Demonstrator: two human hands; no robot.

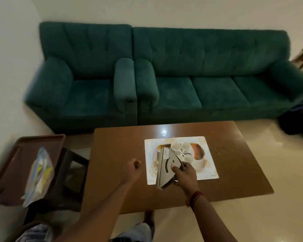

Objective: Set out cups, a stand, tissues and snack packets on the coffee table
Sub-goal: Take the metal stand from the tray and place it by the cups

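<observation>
A brown coffee table [122, 172] carries a white patterned placemat [208, 165]. On the mat stand white cups [179, 148], close together. My right hand [184, 175] grips a silver metal stand [166, 169] with cut-out slots, held upright over the mat's near left part, just in front of the cups. My left hand [133, 167] hovers over the table left of the stand, fingers curled into a loose fist with nothing in it. A clear bag of snack packets [39, 175] lies on a brown tray [10, 163] at the left.
The tray rests on a dark stool [72, 179] left of the table. A green armchair [82, 81] and green sofa [217, 79] stand behind the table. A dark bag [297, 119] sits on the floor at the right.
</observation>
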